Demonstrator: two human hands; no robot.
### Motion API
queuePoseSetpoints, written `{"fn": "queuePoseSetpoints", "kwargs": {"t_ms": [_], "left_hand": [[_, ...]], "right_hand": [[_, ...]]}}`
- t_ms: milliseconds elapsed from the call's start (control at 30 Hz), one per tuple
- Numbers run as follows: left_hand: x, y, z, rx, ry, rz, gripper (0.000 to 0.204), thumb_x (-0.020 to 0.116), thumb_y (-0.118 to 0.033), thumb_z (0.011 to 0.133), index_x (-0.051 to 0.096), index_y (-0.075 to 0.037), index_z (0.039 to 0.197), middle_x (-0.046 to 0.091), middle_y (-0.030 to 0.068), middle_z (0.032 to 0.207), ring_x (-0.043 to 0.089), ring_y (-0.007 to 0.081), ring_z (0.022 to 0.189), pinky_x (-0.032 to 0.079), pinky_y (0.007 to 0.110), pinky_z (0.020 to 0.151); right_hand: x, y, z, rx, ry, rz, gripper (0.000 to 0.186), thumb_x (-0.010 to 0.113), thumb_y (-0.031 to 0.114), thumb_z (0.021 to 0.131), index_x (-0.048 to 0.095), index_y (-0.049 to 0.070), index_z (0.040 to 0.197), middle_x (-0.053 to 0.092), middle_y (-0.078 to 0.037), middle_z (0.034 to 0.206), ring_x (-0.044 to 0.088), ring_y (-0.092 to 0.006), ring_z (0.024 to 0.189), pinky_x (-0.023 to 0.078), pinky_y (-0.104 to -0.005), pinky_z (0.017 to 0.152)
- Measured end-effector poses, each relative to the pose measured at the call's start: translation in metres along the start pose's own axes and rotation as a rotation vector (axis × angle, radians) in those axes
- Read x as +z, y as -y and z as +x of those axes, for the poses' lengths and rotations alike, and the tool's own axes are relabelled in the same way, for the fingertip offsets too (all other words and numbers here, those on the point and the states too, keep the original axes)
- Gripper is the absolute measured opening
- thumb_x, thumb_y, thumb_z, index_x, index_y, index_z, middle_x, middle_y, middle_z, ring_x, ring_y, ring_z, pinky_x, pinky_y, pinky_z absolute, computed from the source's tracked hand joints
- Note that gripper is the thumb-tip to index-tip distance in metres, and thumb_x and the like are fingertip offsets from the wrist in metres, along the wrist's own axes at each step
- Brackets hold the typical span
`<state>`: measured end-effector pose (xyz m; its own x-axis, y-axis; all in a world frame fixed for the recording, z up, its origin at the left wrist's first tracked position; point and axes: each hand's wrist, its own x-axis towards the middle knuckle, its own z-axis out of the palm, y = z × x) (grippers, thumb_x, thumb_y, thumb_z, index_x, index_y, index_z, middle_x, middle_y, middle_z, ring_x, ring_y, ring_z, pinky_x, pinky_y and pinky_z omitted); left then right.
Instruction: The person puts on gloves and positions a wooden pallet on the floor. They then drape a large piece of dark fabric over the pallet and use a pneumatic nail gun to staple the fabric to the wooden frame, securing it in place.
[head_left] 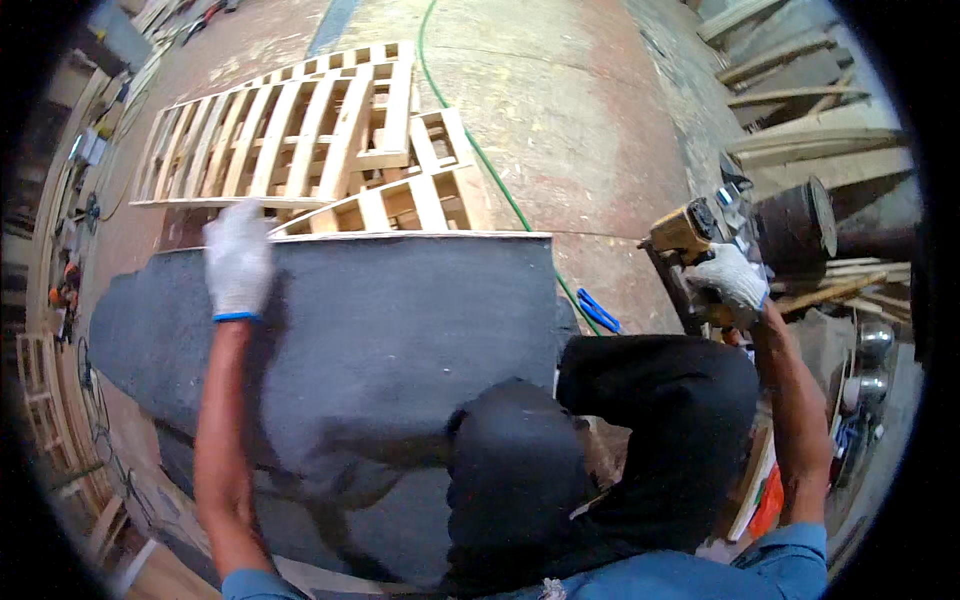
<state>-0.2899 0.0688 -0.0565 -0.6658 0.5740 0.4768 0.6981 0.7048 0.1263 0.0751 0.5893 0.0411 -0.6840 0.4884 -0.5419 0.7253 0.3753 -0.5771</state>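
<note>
My left hand (238,262), in a white glove with blue cuff, is closed at the upper edge of a dark grey sheet (390,310), gripping it where it meets a pale wooden strip (410,236); the fingertips are mostly hidden. My gloved right hand (728,275) is wrapped round a yellow and black power tool (683,228), like a nail gun, held right of the sheet. My legs (660,400) in black trousers rest partly on the sheet.
Slatted wooden frames (280,135) lie beyond the sheet. A green hose (485,160) runs across the worn floor (580,120), near blue-handled pliers or cutters (598,310). Planks (810,140) and a dark cylinder (790,222) stand at the right, with more timber (50,400) at the left.
</note>
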Motion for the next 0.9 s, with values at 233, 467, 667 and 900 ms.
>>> {"fn": "queuePoseSetpoints", "kwargs": {"t_ms": [233,467,667,900], "left_hand": [[0.074,-0.204,0.044,0.154,0.641,-0.076,0.027,0.048,-0.028,0.099,0.070,-0.013,0.105,0.072,0.0158,0.093,0.070,0.0358,0.092,0.053,0.050,0.084],[0.116,-0.190,0.039,0.207,0.508,-0.011,0.033,0.041,-0.028,0.102,0.067,-0.020,0.119,0.074,0.0143,0.095,0.072,0.0349,0.085,0.056,0.051,0.070],[0.128,-0.192,0.045,0.150,0.568,0.036,0.034,0.041,-0.026,0.101,0.066,-0.021,0.123,0.073,0.0155,0.101,0.072,0.0351,0.090,0.056,0.053,0.074],[0.127,-0.191,0.045,0.095,0.588,0.025,0.033,0.041,-0.029,0.103,0.064,-0.021,0.124,0.073,0.0154,0.103,0.072,0.0352,0.090,0.057,0.052,0.074]], "right_hand": [[0.025,-0.002,0.001,-0.128,0.070,-0.227,0.037,0.070,0.030,0.081,0.071,0.001,0.104,0.069,-0.013,0.076,0.062,-0.0154,0.068,0.052,-0.0330,0.066],[0.054,0.029,0.021,-0.212,0.208,-0.409,0.037,0.068,0.037,0.080,0.069,0.002,0.090,0.069,-0.019,0.074,0.069,-0.0285,0.066,0.054,-0.0375,0.064],[0.074,0.042,0.040,-0.213,0.248,-0.383,0.038,0.068,0.039,0.080,0.070,0.003,0.094,0.069,-0.020,0.078,0.070,-0.0311,0.067,0.055,-0.0395,0.066],[0.092,0.072,0.061,-0.386,0.240,-0.334,0.037,0.065,0.040,0.084,0.070,0.006,0.097,0.069,-0.019,0.076,0.068,-0.0318,0.064,0.054,-0.0415,0.066]]}}
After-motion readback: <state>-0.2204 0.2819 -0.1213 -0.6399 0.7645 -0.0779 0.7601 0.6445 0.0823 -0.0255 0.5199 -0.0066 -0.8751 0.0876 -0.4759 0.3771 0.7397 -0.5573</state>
